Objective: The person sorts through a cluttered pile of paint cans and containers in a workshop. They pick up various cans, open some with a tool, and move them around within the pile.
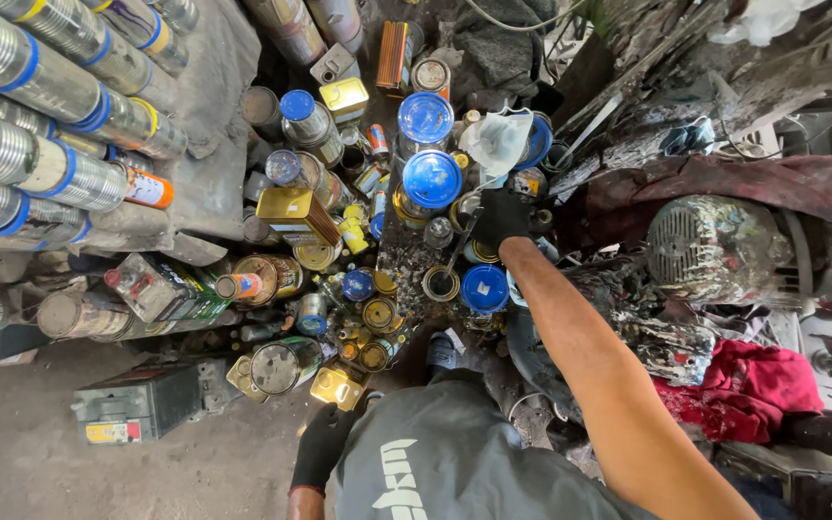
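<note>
A person's right hand [501,218], in a black glove, reaches far forward and grips a thin dark stick [458,248] slanting down toward a small open tin [441,283], beside a blue-lidded can [484,287]. The gloved left hand [323,445] hangs near, fingers loosely curled, holding nothing, above the concrete floor [31,453].

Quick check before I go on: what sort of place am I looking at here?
Most likely a paint workshop or paint store corner: crowded paint cans with blue lids, stacked tins, a paint-spattered motor. The gloved right hand holds a stirring stick.
</note>
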